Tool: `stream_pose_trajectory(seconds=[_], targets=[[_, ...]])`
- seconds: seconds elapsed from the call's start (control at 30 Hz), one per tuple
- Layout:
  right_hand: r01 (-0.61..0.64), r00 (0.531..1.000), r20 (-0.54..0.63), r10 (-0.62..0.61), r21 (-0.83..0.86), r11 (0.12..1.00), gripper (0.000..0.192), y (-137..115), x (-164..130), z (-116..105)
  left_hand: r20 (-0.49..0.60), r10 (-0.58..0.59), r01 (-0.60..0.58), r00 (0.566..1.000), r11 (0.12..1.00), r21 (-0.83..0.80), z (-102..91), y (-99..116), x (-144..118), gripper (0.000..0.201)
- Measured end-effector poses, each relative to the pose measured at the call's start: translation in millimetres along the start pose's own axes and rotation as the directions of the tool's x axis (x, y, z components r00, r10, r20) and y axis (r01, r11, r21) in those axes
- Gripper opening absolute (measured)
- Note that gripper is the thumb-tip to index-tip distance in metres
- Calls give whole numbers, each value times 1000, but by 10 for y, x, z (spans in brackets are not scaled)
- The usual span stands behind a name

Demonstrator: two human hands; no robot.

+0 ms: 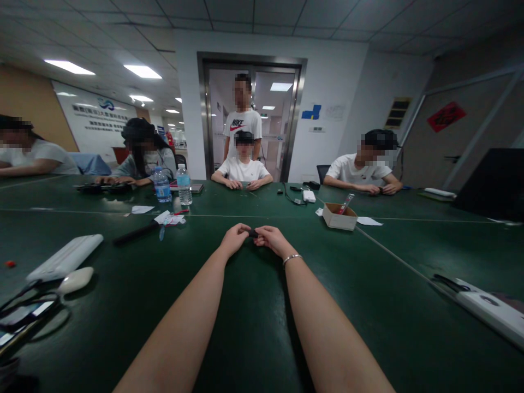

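Observation:
Both my arms stretch forward over the dark green table (pixel 254 295). Between my hands is a small dark, rounded object (pixel 252 233), too small and too covered by fingers to name. My left hand (pixel 235 238) grips its left end, fingers closed. From the other side my right hand (pixel 272 240), below a silver bracelet (pixel 291 258), pinches the right end with thumb and fingers. The two hands nearly meet at the object, just above or on the tabletop; I cannot tell which.
Left are a white power bank-like block (pixel 67 256), a computer mouse (pixel 77 279), a phone (pixel 24 319) and two water bottles (pixel 162 186). Right are a small box (pixel 339 217), a white charger (pixel 309 196) and a white power strip (pixel 491 308). Several people sit around; one stands.

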State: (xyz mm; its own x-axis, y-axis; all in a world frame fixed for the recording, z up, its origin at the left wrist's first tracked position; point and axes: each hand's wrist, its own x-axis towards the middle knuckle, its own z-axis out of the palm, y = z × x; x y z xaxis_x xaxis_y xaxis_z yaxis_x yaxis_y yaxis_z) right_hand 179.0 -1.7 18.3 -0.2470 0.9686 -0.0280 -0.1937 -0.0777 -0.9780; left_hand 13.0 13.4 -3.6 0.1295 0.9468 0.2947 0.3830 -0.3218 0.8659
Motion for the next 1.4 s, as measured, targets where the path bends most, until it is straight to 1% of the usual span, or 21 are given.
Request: stream_pose_trajectory(seconds=[0.1, 0.2, 0.3, 0.43, 0.47, 0.5, 0.6, 0.7, 0.73, 0.8, 0.83, 0.9, 0.97, 1.07, 1.17, 1.27, 1.33, 1.4], targets=[[1, 1000, 0, -1, 3, 1000, 9, -1, 0, 1, 1, -23, 23, 1000, 1000, -17, 6, 5, -4, 25], [4, 1000, 6, -4, -4, 1000, 7, -4, -5, 0, 27, -66, 67, 997, 997, -26, 9, 5, -11, 27], [6, 1000, 19, -6, -10, 1000, 3, -10, -19, -10, 40, -70, 71, 997, 997, -14, 6, 2, -18, 30], [28, 998, 54, -28, -13, 1000, 28, -18, -22, -16, 53, -44, 44, 998, 999, -3, -2, -4, -15, 31], [25, 998, 59, -24, -25, 999, 30, -17, -13, -11, 50, -35, 35, 998, 999, -4, -3, -5, -11, 31], [13, 998, 57, -10, -47, 999, 28, -14, -1, -3, 45, -25, 25, 999, 1000, -6, -3, -6, -7, 31], [-22, 999, 33, 28, -154, 988, 13, 1, 42, 20, 37, -3, 3, 999, 1000, -16, 0, -6, 2, 29], [6, 997, 76, 10, -208, 978, 10, 9, 51, 17, 44, -5, 6, 999, 1000, -16, -2, -5, -5, 30], [25, 995, 101, -5, -193, 981, 12, 7, 44, 9, 45, -9, 10, 999, 1000, -15, -4, -4, -9, 30], [45, 990, 135, -25, -141, 989, 27, 2, 26, -9, 48, -13, 14, 999, 1000, -11, -7, -4, -15, 30], [40, 991, 133, -24, -124, 991, 31, 0, 21, -14, 47, -16, 16, 999, 1000, -10, -8, -4, -17, 30], [16, 994, 109, -1, -140, 990, 26, 0, 23, -13, 50, -17, 18, 999, 1000, -8, -7, -5, -18, 31], [10, 995, 101, 10, -200, 980, 18, 4, 38, 1, 57, -17, 18, 998, 1000, -12, -5, -2, -18, 32], [35, 991, 134, 0, -259, 965, 13, 9, 53, 21, 74, -14, 15, 997, 1000, -11, -4, 11, -26, 37], [52, 984, 176, -2, -277, 960, 8, 0, 45, 30, 74, -29, 27, 997, 999, 22, 4, 35, -48, 39], [64, 977, 212, 2, -304, 951, 6, -15, 28, 41, 72, -44, 37, 996, 995, 97, 22, 90, -66, 40], [74, 975, 223, -1, -319, 945, 6, -23, 16, 51, 108, -71, 51, 992, 984, 173, 0, 179, -59, 41], [86, 977, 215, -16, -320, 944, 6, -28, 4, 58, 135, -103, 66, 986, 965, 255, -117, 337, -28, 39]])
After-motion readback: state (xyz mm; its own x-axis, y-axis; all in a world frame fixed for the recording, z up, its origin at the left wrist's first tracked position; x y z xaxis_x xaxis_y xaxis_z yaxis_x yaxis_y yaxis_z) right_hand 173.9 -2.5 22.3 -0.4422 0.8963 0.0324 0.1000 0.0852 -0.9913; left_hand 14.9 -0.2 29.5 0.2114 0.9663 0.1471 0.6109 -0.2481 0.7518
